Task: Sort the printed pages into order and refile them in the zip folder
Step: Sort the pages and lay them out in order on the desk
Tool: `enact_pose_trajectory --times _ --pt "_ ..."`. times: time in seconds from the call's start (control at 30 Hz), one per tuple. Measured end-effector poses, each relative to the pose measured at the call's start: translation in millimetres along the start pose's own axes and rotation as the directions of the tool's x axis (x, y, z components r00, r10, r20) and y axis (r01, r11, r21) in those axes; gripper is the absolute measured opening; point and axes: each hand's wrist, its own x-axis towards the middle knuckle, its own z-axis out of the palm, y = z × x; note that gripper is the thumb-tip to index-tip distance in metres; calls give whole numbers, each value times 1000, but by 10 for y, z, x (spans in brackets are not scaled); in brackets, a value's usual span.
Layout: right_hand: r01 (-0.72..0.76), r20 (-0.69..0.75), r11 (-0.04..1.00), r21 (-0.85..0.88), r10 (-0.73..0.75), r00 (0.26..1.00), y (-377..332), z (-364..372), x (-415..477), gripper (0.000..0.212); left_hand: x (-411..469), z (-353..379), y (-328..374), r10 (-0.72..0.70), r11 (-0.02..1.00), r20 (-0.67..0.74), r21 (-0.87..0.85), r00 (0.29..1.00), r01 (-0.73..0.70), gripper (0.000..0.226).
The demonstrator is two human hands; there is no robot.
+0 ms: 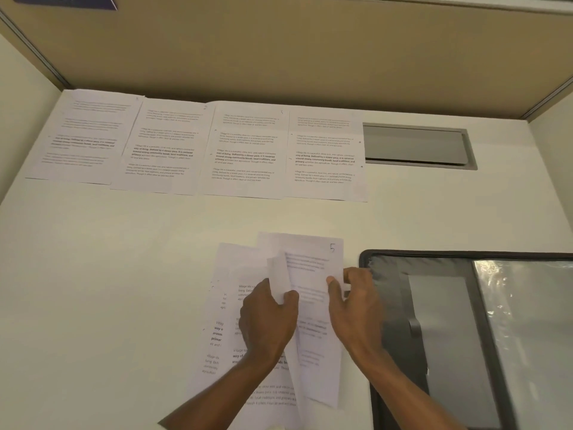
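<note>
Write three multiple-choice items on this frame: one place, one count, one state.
1. Relative to the loose pile, the zip folder lies: A) left B) right C) beyond it.
2. Pages in the far row: A) two B) four C) six.
3. The page marked 5 is: A) in the row B) inside the folder C) gripped by the right hand.
Answers: B, the folder sits just past the right hand; B, four sheets lie side by side; C, the thumb presses the page's right edge, while the left hand pinches a curled sheet.
</note>
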Motion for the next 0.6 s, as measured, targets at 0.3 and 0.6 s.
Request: enact_pose_trajectory --times 0.3,0.6 --pt "3 -304 999 -54 -20 953 160 -891 1249 16 21 -14 -30 -32 999 2 -26 999 32 18" --pt "-63 -298 995 73 82 951 532 -1468 3079 32 90 11 -43 -81 997 38 18 996 80 17"
